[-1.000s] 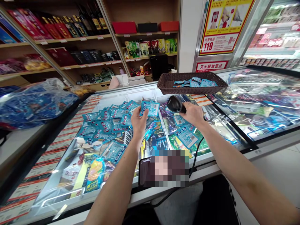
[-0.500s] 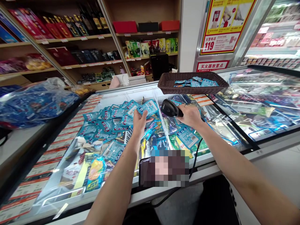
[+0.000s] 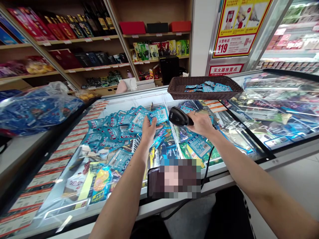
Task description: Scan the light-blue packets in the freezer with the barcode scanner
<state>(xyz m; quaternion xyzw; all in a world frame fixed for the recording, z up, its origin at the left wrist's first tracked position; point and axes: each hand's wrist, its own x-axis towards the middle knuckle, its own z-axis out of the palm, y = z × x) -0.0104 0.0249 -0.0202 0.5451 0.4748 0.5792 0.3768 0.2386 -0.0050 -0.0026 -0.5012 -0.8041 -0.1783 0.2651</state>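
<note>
My left hand [image 3: 150,127] grips a small blue packet [image 3: 159,115] by its near edge and holds its printed side up. In my right hand [image 3: 201,122] is a black barcode scanner [image 3: 178,117], its head pointing left and lying close to the packet's right end. A heap of matching blue packets [image 3: 112,127] spreads left of my left hand, over the chest freezer [image 3: 139,99]. One more blue packet [image 3: 199,145] rests below my right hand. The scanner's cable [image 3: 209,162] hangs down past the freezer's front edge.
A brown woven basket [image 3: 179,94] with several blue packets stands on the freezer's far edge. A phone [image 3: 154,182] with a blurred screen sits at the front rim. At the left lies a plastic bag [image 3: 37,109] of blue packs. Shelves [image 3: 87,39] of goods rise behind.
The scanner in my right hand has shifted slightly left and down, closer to the blue packet. My left hand and its packet are almost where they were.
</note>
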